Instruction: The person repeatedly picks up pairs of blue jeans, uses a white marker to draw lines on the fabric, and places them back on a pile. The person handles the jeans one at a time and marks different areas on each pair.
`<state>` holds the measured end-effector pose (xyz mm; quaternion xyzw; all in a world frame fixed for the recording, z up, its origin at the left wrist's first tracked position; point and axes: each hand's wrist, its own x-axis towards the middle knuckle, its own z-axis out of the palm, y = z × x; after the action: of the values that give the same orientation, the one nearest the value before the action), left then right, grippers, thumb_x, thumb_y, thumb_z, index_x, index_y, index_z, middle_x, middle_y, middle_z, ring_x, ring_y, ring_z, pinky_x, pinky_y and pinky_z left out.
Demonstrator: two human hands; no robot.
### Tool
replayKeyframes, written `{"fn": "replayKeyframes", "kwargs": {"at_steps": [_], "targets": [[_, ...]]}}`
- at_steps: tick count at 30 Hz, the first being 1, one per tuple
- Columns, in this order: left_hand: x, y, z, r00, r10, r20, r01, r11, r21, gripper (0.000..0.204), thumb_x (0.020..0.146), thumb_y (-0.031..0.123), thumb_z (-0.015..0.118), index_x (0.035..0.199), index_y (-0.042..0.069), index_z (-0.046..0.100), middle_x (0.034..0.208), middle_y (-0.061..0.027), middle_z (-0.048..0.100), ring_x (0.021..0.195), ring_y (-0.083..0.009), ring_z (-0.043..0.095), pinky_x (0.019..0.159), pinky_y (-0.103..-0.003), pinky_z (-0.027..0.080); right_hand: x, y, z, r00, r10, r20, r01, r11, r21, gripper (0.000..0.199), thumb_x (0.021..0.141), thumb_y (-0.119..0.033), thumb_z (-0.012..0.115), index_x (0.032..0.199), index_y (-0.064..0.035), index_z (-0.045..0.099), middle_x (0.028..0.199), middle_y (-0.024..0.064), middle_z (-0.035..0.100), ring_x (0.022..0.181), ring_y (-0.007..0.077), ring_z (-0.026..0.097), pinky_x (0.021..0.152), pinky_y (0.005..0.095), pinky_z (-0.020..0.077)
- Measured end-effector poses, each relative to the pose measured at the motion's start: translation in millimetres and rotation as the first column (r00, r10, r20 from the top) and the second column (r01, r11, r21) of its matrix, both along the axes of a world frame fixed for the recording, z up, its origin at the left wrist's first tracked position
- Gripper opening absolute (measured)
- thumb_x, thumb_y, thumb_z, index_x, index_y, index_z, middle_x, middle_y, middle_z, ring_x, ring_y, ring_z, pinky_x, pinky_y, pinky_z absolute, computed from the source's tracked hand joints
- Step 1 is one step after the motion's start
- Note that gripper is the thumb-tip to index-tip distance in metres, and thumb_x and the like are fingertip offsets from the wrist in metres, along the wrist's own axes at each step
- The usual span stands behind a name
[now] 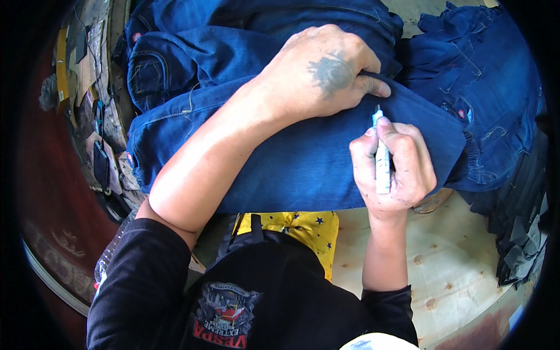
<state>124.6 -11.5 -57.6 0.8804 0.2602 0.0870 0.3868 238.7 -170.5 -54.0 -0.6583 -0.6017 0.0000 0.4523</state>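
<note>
A dark blue pair of jeans (pixel 280 157) lies across my lap, with pale stitching along its edges. My left hand (pixel 332 73) reaches over it, thumb and forefinger closed on a fold of the denim near the upper edge; its other fingers are hidden. In my right hand (pixel 402 163) is a slim white pen-like tool (pixel 382 157) with bluish marks and a small dark tip. The tip points up and away from me, just above the cloth and below my left thumb. Whether it touches the denim I cannot tell.
More jeans (pixel 233 52) are heaped beyond, and another denim pile (pixel 472 87) lies at the right. Dark cloth (pixel 519 227) hangs at the far right by a pale wooden board (pixel 431 262). Wooden pieces and small clutter (pixel 102 134) line the left side.
</note>
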Motion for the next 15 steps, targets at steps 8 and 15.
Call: {"fn": "replayKeyframes", "kwargs": {"at_steps": [8,15], "targets": [[0,-1,4,0.999,0.019,-0.026,-0.018,0.999,0.03,0.027,0.092,0.032,0.088,0.097,0.006,0.087,0.079,-0.0163,0.078,0.069,-0.0314,0.076,0.068,-0.039,0.06,-2,-11,6,1.0,0.014,-0.01,-0.015,0.996,-0.083,0.02,0.075,0.013,0.074,0.092,0.0029,0.071,0.073,0.0105,0.062,0.056,0.0246,0.061,0.052,0.0324,0.0511],[2,-3,6,0.999,0.029,0.014,-0.029,0.999,0.044,0.027,0.093,0.033,0.087,0.1,0.007,0.087,0.077,-0.0167,0.077,0.069,-0.0316,0.076,0.067,-0.04,0.059,-16,-51,10,0.998,0.028,-0.059,-0.032,0.998,-0.06,0.02,0.073,0.016,0.072,0.091,0.0069,0.071,0.074,0.0124,0.063,0.055,0.0229,0.059,0.05,0.0314,0.0467]]}}
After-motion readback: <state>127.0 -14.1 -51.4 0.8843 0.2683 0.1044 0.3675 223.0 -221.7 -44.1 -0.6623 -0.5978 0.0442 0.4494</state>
